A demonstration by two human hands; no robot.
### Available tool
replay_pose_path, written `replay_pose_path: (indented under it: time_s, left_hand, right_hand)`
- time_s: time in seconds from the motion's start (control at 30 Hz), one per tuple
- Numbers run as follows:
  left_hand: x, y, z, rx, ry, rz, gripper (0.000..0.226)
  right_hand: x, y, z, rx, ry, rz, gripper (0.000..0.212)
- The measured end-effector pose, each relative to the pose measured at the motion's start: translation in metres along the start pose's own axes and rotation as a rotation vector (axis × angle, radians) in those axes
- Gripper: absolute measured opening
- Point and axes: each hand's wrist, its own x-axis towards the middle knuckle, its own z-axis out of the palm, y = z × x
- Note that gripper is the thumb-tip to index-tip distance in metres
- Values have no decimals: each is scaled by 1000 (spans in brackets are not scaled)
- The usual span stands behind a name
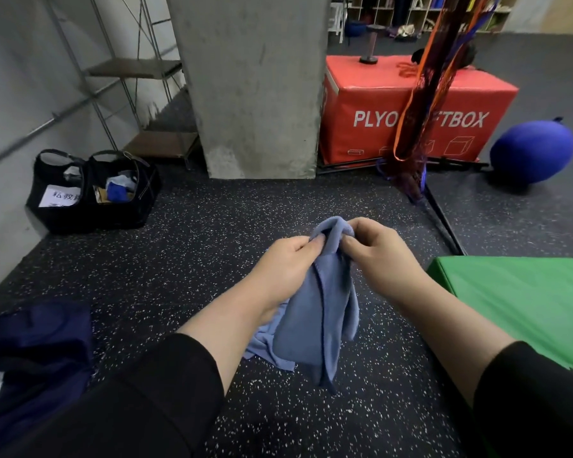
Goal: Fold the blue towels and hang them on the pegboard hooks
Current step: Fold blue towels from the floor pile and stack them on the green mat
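A light blue towel (315,312) hangs in front of me over the speckled black floor, bunched and folded lengthwise. My left hand (285,266) pinches its upper edge from the left. My right hand (374,256) pinches the same top fold from the right, fingers touching the cloth close to the left hand. The towel's lower end drapes down between my forearms. No pegboard or hooks are in view.
A concrete pillar (252,87) stands ahead. A red plyo box (411,107) and a blue ball (531,150) lie to the right, with hanging straps (424,94) in front. A green mat (523,299) is near right. Black baskets (93,190) and a metal shelf (139,94) stand left; a dark bag (30,352) lies near left.
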Motion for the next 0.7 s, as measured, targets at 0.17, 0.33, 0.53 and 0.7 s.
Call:
replay_pose_path:
  time_s: [0.17,0.33,0.53,0.7]
  left_hand:
    - [8,-6,-1,158,254,30,38]
    - [11,-5,-8,115,104,10,67]
    - [13,-23,-2,136,0,14,63]
    - [12,-15,-8,167,181,154,41]
  right_hand:
    - [7,2,5,-39,12,61,31]
    - [11,4,6,81,55,113,43]
    - [13,14,3,76,67,136,41]
    - [19,28,-7,-192,147,183,39]
